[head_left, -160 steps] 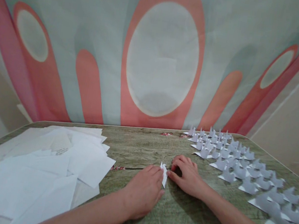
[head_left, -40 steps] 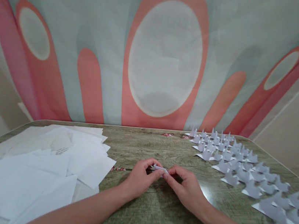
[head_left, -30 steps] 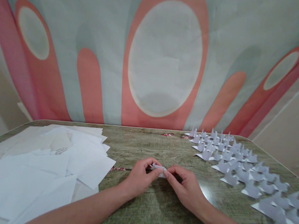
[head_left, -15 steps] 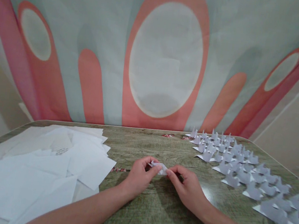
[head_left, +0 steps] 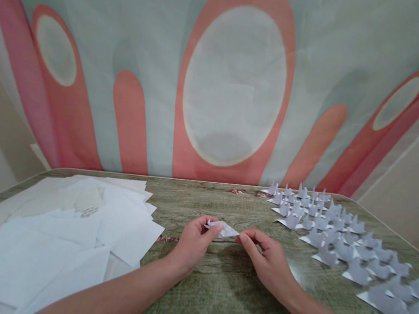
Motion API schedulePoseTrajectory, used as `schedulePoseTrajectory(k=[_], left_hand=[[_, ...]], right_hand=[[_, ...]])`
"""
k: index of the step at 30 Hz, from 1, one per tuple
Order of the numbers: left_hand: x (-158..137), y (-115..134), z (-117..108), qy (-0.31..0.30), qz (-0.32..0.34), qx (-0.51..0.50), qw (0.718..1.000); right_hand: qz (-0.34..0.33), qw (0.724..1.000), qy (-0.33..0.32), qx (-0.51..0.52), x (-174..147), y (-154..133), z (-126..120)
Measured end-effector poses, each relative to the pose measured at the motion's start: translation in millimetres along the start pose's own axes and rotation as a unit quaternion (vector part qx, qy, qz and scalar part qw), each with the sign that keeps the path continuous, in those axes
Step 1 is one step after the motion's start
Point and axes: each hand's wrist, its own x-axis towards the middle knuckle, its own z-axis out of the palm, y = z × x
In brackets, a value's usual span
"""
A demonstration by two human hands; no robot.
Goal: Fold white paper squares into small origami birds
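Paper (head_left: 228, 230) | held over table (head_left: 220, 299) | left hand (head_left: 193, 242) pinches body, right hand (head_left: 268, 258) pinches tip | step, judged: shaping; creases hard to read | next calls for steady left, light right

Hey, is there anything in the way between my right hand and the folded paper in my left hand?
Nothing visible. Your right hand is at the tip of the folded paper, and your left hand holds its other end. The loose sheets lie off to the left.
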Motion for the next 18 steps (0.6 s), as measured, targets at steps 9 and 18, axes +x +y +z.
schedulePoseTrajectory(k=[9, 18], left_hand=[[-9, 1, 6, -0.046, 0.03, 0.001, 0.999], [-17, 10, 4, -0.024, 0.213, 0.246, 0.945]], right_hand=[[-0.035, 0.999, -0.028, -0.009, -9, -9, 11], [-0.221, 0.953, 0.033, -0.205, -1, 7, 0]])
